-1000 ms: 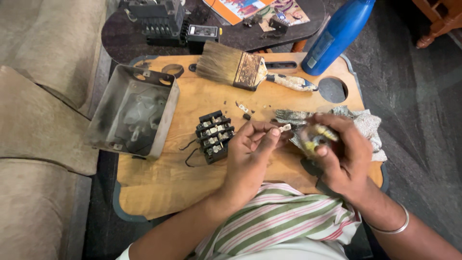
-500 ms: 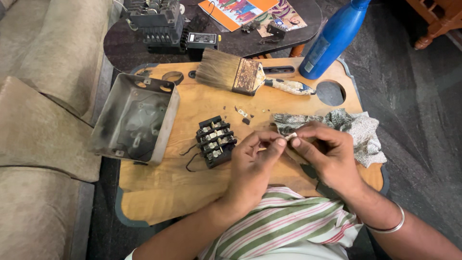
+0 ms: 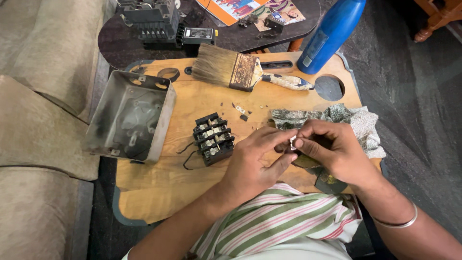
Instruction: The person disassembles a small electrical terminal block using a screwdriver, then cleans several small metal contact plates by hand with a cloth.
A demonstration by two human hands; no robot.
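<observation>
Hands meet over the near right part of a wooden lap board (image 3: 202, 103). Left hand (image 3: 255, 166) and right hand (image 3: 332, 147) are both pinched on one small pale metal piece (image 3: 293, 142) — it sits right between the fingertips, thumb and forefinger of each hand closed on it. Too small to tell its exact shape.

Just left of the left hand: a black terminal block (image 3: 213, 138) with metal screws, lying flat on the board, thin dark wires trailing from its near side. Further left, well apart from the hands, an open grey metal box (image 3: 130, 118), sooty inside, overhanging the board's edge.

Behind the right hand, touching it or nearly so, a crumpled patterned rag (image 3: 356, 120). Under the right hand a dark flat part (image 3: 329, 183) shows partly — can't make out what it is.

Beyond both hands, at the board's far side: a wide paintbrush (image 3: 240, 72) with worn bristles pointing left, and a blue bottle (image 3: 332, 33) leaning past the far right corner. A few tiny scraps (image 3: 240, 111) lie between brush and hands.

Silver bangle (image 3: 397, 222) on the right wrist.
</observation>
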